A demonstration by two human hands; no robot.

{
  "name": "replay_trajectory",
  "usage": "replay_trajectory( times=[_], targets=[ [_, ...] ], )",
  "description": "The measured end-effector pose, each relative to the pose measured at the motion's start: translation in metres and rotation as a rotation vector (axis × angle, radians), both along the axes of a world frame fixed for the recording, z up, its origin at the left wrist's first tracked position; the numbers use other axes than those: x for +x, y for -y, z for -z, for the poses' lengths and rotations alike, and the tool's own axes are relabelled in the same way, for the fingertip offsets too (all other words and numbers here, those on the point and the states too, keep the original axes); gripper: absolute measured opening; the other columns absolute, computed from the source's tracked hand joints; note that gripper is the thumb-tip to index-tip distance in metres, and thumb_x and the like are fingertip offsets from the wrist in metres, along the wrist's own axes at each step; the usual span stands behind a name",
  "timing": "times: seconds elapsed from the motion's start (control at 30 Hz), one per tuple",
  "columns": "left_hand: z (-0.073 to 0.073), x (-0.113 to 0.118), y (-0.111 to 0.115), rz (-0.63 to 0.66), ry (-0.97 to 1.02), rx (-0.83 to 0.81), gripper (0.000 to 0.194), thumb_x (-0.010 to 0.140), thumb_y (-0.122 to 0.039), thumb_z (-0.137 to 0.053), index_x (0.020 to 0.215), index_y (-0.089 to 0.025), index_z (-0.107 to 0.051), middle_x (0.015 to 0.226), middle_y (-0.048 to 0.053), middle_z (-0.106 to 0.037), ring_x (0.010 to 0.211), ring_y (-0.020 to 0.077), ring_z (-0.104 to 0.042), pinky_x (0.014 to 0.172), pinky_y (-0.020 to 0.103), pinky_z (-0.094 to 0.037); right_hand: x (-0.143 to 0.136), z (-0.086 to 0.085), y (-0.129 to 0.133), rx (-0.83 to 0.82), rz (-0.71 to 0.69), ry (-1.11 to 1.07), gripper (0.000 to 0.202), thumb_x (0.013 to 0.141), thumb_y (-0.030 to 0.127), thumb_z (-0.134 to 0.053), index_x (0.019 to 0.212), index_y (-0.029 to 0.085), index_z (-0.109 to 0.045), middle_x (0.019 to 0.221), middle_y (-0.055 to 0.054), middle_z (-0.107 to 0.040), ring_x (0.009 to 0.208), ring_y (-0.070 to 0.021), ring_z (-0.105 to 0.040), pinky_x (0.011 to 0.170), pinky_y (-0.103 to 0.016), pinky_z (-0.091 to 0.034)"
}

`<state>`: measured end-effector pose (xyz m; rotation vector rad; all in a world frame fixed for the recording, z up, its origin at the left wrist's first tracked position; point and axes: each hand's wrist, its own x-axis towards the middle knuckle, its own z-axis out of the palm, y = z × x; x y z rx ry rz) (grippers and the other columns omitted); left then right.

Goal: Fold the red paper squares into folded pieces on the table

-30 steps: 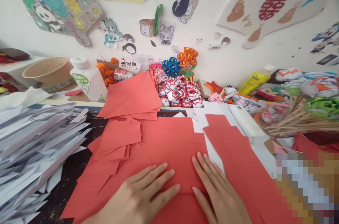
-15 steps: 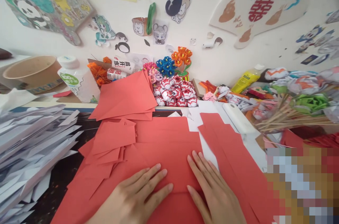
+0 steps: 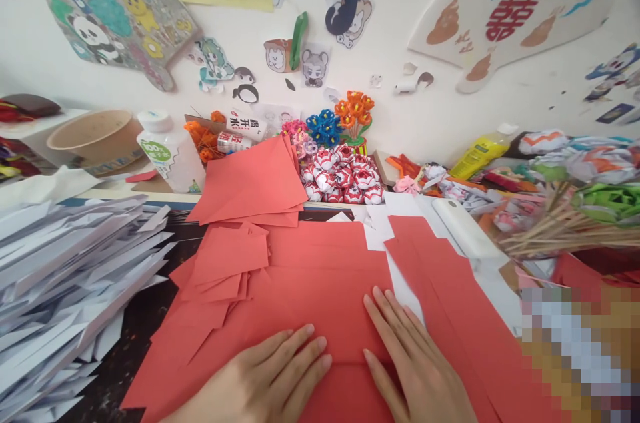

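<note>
Head view: your left hand (image 3: 270,370) and right hand (image 3: 413,360) press flat on the red sheet (image 3: 320,296), fingers narrowly parted, thumb apart on the right; white strips (image 3: 75,270) lie left.

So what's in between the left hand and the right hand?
Just red paper lies between the left hand and the right hand, with a line running across it. Nothing else shows there in the head view.
</note>
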<state>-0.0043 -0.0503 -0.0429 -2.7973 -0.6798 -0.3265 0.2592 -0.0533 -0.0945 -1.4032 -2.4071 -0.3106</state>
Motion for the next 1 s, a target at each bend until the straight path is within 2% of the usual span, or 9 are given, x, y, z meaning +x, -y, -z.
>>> replay_trajectory(
  times=[0.17,0.5,0.73,1.0],
  targets=[
    [0.000,0.000,0.001,-0.007,0.001,-0.038,0.040,0.096,-0.034,-0.041,0.127,-0.014,-0.057,0.128,0.003,-0.062,0.117,0.0171,-0.057,0.101,0.024,-0.045,-0.001,0.001,-0.001,0.006,-0.009,0.014,0.060,0.091,0.031,-0.046,0.146,0.012,-0.031,0.141,-0.010,-0.046,0.125,-0.0263,-0.051,0.094,-0.038,-0.051],
    [0.005,0.000,-0.002,-0.006,0.075,-0.085,0.037,0.096,-0.020,-0.041,0.130,-0.014,-0.054,0.124,0.006,-0.065,0.120,0.0152,-0.055,0.104,0.025,-0.042,0.003,0.004,0.002,-0.011,-0.009,0.059,0.065,0.092,0.032,-0.045,0.148,0.010,-0.023,0.144,-0.010,-0.042,0.127,-0.0269,-0.048,0.096,-0.039,-0.050],
    [0.002,-0.006,-0.005,-0.002,0.055,-0.050,0.036,0.096,-0.018,-0.038,0.125,-0.015,-0.058,0.121,0.006,-0.066,0.117,0.0176,-0.057,0.100,0.027,-0.046,0.004,0.008,0.000,0.010,-0.013,0.052,0.065,0.091,0.035,-0.045,0.149,0.013,-0.025,0.144,-0.010,-0.043,0.126,-0.0278,-0.049,0.099,-0.039,-0.047],
    [0.005,-0.009,-0.013,-0.100,0.153,-0.113,0.032,0.094,-0.021,-0.042,0.119,-0.019,-0.062,0.119,0.004,-0.067,0.117,0.0200,-0.058,0.091,0.030,-0.053,0.004,0.010,0.000,0.004,-0.013,0.040,0.066,0.092,0.035,-0.044,0.150,0.014,-0.021,0.144,-0.010,-0.043,0.126,-0.0277,-0.049,0.100,-0.039,-0.046]
  ],
)
